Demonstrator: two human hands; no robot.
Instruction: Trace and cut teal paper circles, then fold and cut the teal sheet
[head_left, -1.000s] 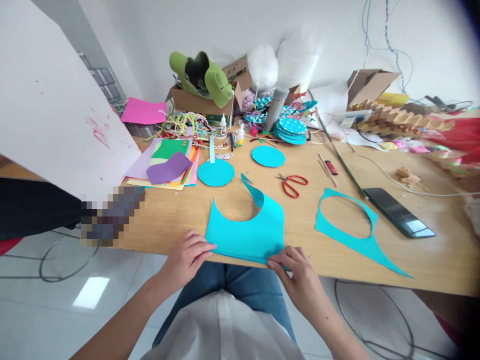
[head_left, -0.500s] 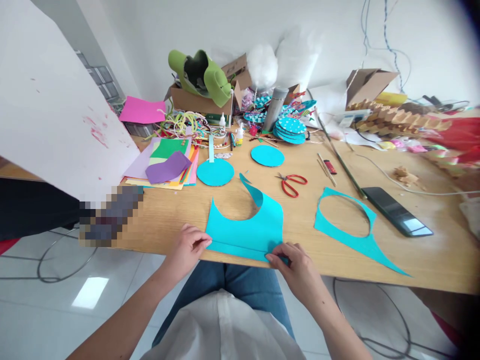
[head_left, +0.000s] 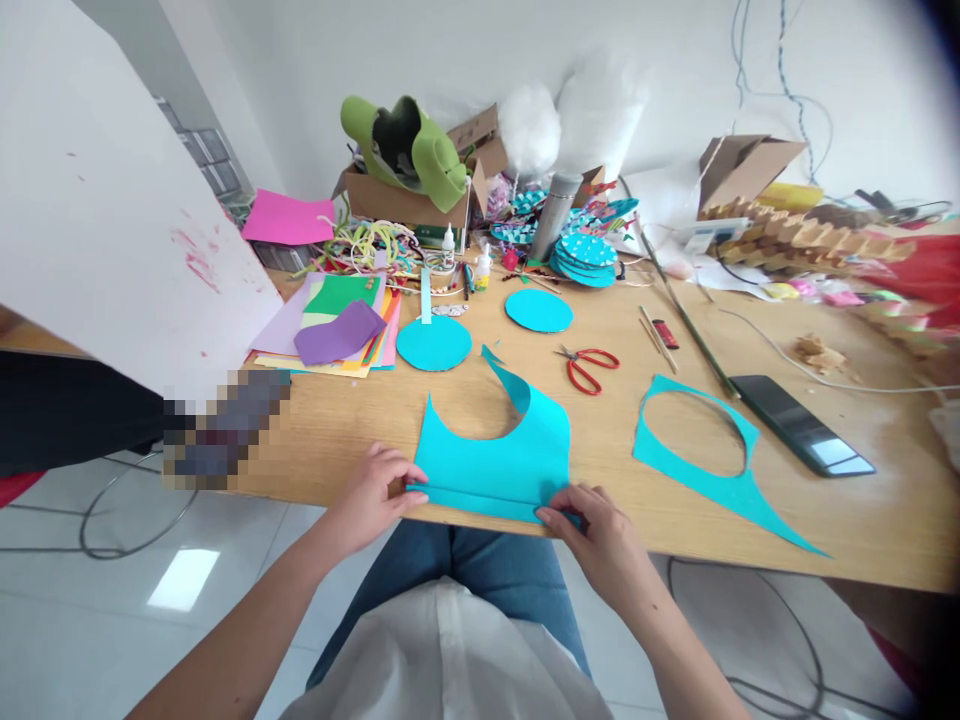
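Observation:
A turquoise sheet of paper lies at the table's front edge, with a large round piece cut from its far side. Along its near edge runs a narrow folded strip. My left hand has its thumb and fingers at the left end of this fold, with a small gap between the tips. At the right end, my right hand pinches the fold between thumb and curled fingers. The far right corner of the sheet curls up off the table. Red-handled scissors lie beyond it, touched by neither hand.
Two turquoise discs lie farther back. A turquoise offcut with a round hole and a phone rest on the right. Coloured paper sheets are piled at left, near a white board. Boxes, glue bottles and a grey flask crowd the back.
My left thumb and fingertips have parted slightly and reach a little farther over the left end of the fold. My right hand keeps its pinch. The view has shifted slightly.

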